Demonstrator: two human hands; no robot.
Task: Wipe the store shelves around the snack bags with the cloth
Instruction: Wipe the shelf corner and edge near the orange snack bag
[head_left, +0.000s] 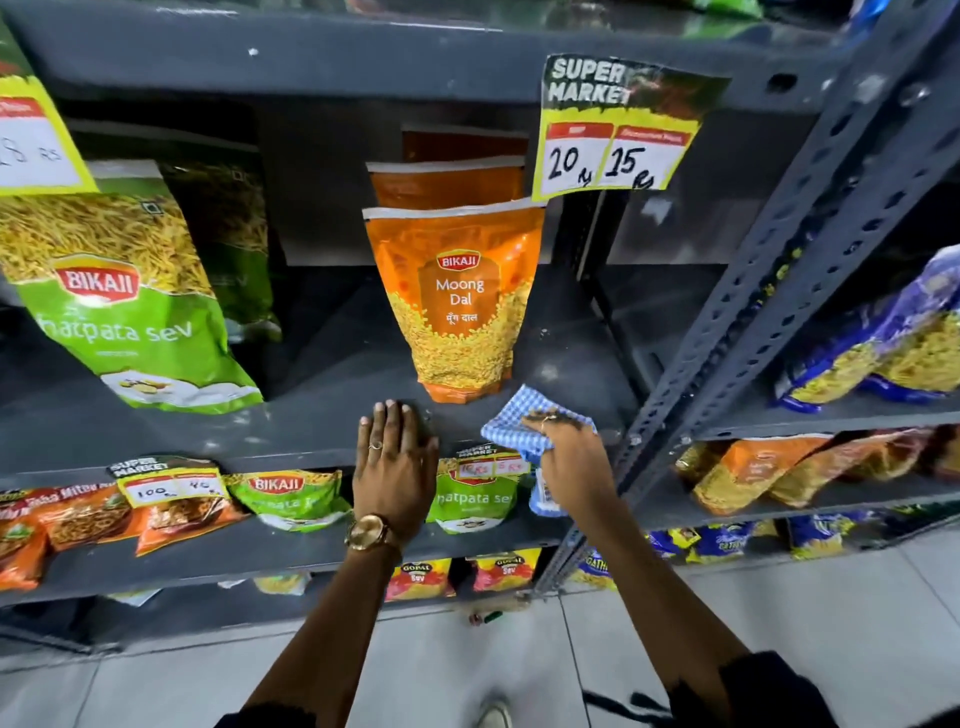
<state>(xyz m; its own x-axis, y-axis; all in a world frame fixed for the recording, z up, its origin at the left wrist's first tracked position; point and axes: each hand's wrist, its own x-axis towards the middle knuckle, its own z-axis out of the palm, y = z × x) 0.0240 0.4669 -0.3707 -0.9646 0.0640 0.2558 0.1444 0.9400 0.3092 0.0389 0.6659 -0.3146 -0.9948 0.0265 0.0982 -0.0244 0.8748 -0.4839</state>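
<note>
A dark grey metal shelf (322, 415) holds an orange Moong Dal snack bag (457, 306) standing upright, with more orange bags behind it. A green sev bag (124, 312) leans at the left. My right hand (571, 467) grips a blue-and-white checked cloth (519, 421) and presses it on the shelf's front edge, just right of the orange bag. My left hand (395, 462) lies flat, palm down, on the shelf edge in front of the orange bag, holding nothing. A watch sits on my left wrist.
A perforated steel upright (769, 291) stands right of the cloth. A price tag (618, 130) hangs from the shelf above. Lower shelves carry several green, orange and yellow bags (291, 499). Blue bags (893, 353) fill the neighbouring rack. Tiled floor lies below.
</note>
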